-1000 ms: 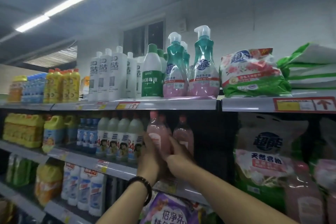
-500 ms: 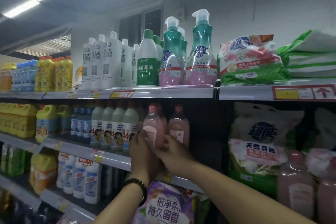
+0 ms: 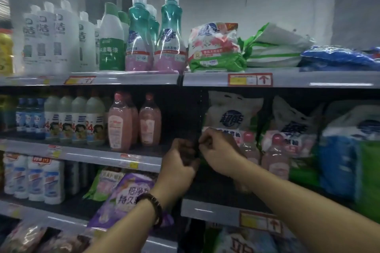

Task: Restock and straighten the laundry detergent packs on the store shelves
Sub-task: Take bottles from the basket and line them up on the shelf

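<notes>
Our left hand (image 3: 181,160) and right hand (image 3: 218,150) have left the pink bottles (image 3: 131,121) at ten o'clock and, fingers curled on we cannot tell what, near the detergent packs (image 3: 232,117) at one o'clock, where straightening likely begins.

both arms reach up from below, forearms converging on the shelf upright (image 3: 202,109). left hand (image 3: 181,160) sits just left of it, fingers curled into a loose fist, a dark bracelet (image 3: 151,207) on the wrist. right hand (image 3: 219,150) is just right of the upright, knuckles up, fingertips bunched toward it, the two hands nearly touching.
</notes>
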{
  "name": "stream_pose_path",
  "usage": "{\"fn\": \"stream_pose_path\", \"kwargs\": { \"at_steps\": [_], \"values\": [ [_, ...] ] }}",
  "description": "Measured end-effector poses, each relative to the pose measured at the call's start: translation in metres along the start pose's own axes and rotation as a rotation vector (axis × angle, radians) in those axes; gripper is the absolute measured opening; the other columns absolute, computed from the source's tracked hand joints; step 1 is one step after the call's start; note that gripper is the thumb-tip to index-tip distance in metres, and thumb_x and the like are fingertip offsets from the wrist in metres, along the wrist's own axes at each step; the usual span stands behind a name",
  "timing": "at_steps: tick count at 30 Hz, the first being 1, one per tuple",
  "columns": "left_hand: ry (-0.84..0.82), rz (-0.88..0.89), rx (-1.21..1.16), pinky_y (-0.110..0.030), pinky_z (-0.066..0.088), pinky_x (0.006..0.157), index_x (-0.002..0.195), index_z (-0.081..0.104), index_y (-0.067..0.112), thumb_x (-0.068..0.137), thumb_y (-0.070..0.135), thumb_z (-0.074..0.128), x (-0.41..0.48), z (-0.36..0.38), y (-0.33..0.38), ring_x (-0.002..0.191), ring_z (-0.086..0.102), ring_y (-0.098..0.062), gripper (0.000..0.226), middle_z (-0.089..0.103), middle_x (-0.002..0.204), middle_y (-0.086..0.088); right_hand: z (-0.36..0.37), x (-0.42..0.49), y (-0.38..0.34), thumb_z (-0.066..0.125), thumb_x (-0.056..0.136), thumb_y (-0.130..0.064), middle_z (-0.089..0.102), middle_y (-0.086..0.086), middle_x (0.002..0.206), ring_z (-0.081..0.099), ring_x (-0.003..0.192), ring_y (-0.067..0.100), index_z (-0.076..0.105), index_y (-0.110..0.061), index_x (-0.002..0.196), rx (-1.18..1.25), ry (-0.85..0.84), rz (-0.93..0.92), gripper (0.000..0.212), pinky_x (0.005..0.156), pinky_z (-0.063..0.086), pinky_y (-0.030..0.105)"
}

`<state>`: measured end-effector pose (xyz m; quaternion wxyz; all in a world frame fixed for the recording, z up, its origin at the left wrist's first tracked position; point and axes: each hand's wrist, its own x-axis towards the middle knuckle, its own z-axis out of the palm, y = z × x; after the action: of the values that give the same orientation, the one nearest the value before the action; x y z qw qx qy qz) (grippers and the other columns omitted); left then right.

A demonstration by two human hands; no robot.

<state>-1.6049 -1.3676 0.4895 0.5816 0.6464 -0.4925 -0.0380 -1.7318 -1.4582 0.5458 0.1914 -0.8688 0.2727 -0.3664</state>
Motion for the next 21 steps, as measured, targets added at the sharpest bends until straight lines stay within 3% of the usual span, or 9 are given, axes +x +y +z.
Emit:
{"fn": "stream_pose_path", "kwargs": {
  "at_steps": [2,6,8,10,12,14,16,19,21],
  "values": [
    [-0.112,-0.060,-0.005,-0.014,0.056,0.074,0.109,0.056,0.032,0.088,0.011,0.081,-0.003,0.028,-0.001,0.092,0.069,-0.005,0.038,0.071,0.110,0.003,-0.018,-0.010,0.026,0.067,0.097,-0.021,0.068,-0.012,0.095,0.063,0.088,0.012,0.067,-0.030,0.099,-0.029,0.033,0.095,0.009,0.070,0.050,0.025],
    [-0.184,-0.044,-0.026,-0.005,0.050,0.073,0.113,0.057,0.029,0.084,0.015,0.084,-0.003,0.087,-0.007,0.098,0.069,-0.008,0.042,0.071,0.111,0.012,-0.041,-0.031,0.076,0.064,0.095,-0.012,0.070,-0.003,0.111,0.064,0.106,0.019,0.069,-0.024,0.104,-0.014,0.046,0.204,0.016,0.083,0.046,0.027],
    [-0.199,-0.028,-0.043,-0.021,0.058,0.090,0.122,0.061,0.035,0.079,0.028,0.087,0.000,0.111,-0.012,0.108,0.071,-0.009,0.051,0.074,0.116,0.012,-0.048,-0.042,0.094,0.061,0.094,-0.008,0.069,0.001,0.113,0.063,0.107,0.019,0.067,-0.021,0.109,0.002,0.046,0.227,0.021,0.082,0.045,0.026],
    [-0.198,-0.050,-0.077,-0.040,0.062,0.093,0.132,0.062,0.031,0.075,0.042,0.088,0.015,0.140,-0.027,0.112,0.072,-0.011,0.063,0.075,0.122,0.010,-0.052,-0.050,0.109,0.063,0.093,-0.009,0.069,-0.001,0.107,0.065,0.100,0.019,0.064,-0.025,0.106,0.026,0.062,0.269,0.021,0.076,0.051,0.029],
    [-0.198,-0.079,-0.119,-0.034,0.063,0.088,0.132,0.062,0.030,0.072,0.047,0.090,0.030,0.164,-0.043,0.109,0.073,-0.010,0.069,0.076,0.121,0.009,-0.054,-0.055,0.122,0.065,0.090,-0.011,0.070,-0.003,0.099,0.067,0.094,0.020,0.063,-0.027,0.100,0.068,0.064,0.291,0.019,0.078,0.057,0.034],
    [-0.200,-0.138,-0.202,-0.043,0.064,0.091,0.132,0.065,0.025,0.069,0.045,0.093,0.033,0.175,-0.036,0.107,0.075,-0.016,0.072,0.078,0.119,0.003,-0.055,-0.059,0.131,0.067,0.090,-0.014,0.072,-0.003,0.100,0.069,0.094,0.018,0.063,-0.027,0.101,0.094,0.048,0.291,0.017,0.080,0.057,0.033],
    [-0.190,-0.168,-0.236,-0.051,0.062,0.095,0.131,0.066,0.020,0.078,0.033,0.091,0.033,0.183,-0.036,0.109,0.075,-0.021,0.060,0.078,0.118,-0.001,-0.057,-0.061,0.138,0.069,0.093,-0.018,0.072,-0.003,0.103,0.069,0.096,0.015,0.064,-0.026,0.106,0.100,0.038,0.271,0.016,0.080,0.057,0.030],
    [-0.148,-0.189,-0.251,-0.047,0.061,0.096,0.131,0.063,0.011,0.090,0.015,0.082,0.031,0.186,-0.030,0.113,0.072,-0.027,0.045,0.075,0.121,-0.008,-0.059,-0.063,0.138,0.068,0.096,-0.021,0.070,-0.002,0.110,0.067,0.098,0.013,0.065,-0.022,0.117,0.078,0.032,0.237,0.021,0.072,0.048,0.019],
    [-0.127,-0.176,-0.213,-0.041,0.060,0.095,0.130,0.062,0.012,0.091,0.013,0.079,0.028,0.181,-0.026,0.112,0.070,-0.024,0.042,0.074,0.121,-0.007,-0.058,-0.062,0.136,0.068,0.096,-0.019,0.070,-0.002,0.110,0.066,0.101,0.015,0.066,-0.019,0.119,0.062,0.035,0.212,0.023,0.073,0.046,0.019]
  ]
}}
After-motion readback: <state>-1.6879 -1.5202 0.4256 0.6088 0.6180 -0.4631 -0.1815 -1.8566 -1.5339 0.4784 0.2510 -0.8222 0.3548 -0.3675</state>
